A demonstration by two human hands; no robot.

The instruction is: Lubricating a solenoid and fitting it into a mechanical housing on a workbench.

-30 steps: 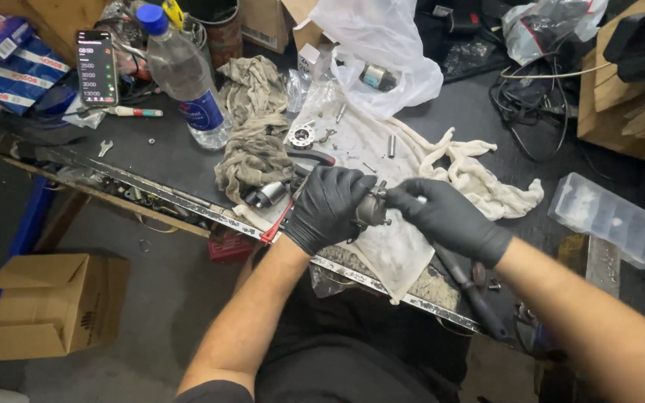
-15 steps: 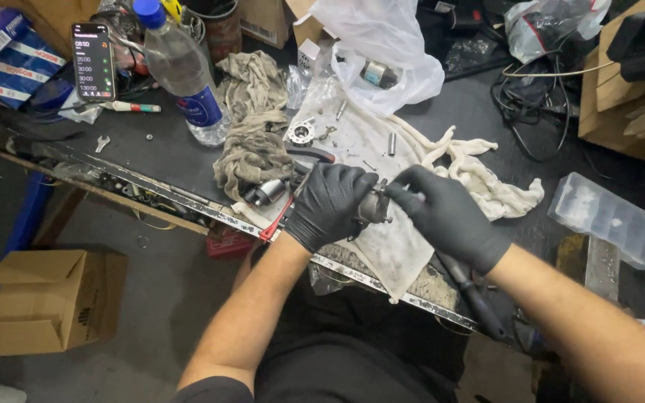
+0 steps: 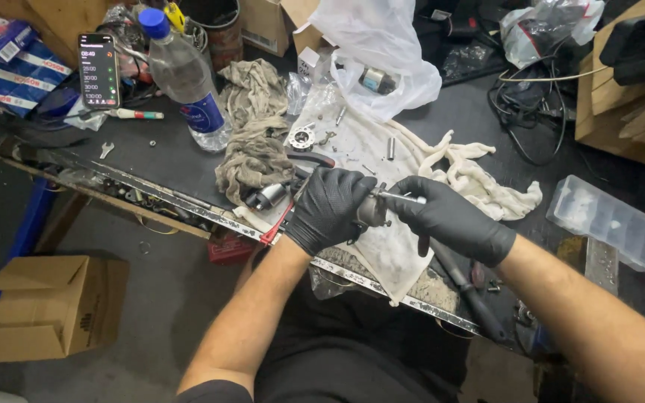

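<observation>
Both my hands wear black gloves and meet over the front edge of a dark workbench (image 3: 151,153). My left hand (image 3: 328,210) is wrapped around a small grey metal cylindrical part (image 3: 372,211). My right hand (image 3: 449,221) pinches a thin metal shaft (image 3: 403,197) that sticks out of that part. Under them lies a dirty white cloth (image 3: 382,160) with small metal pieces, among them a round bearing-like piece (image 3: 301,139) and a short pin (image 3: 390,148).
A crumpled grey rag (image 3: 251,142), a plastic water bottle (image 3: 184,78), a lit phone (image 3: 98,71) and a white plastic bag (image 3: 375,52) sit further back. A clear plastic box (image 3: 606,222) lies right; cables (image 3: 531,112) behind it. A cardboard box (image 3: 50,306) stands on the floor, left.
My hands stay in nearly the same place on the part. My right fingers have shifted slightly along the thin shaft.
</observation>
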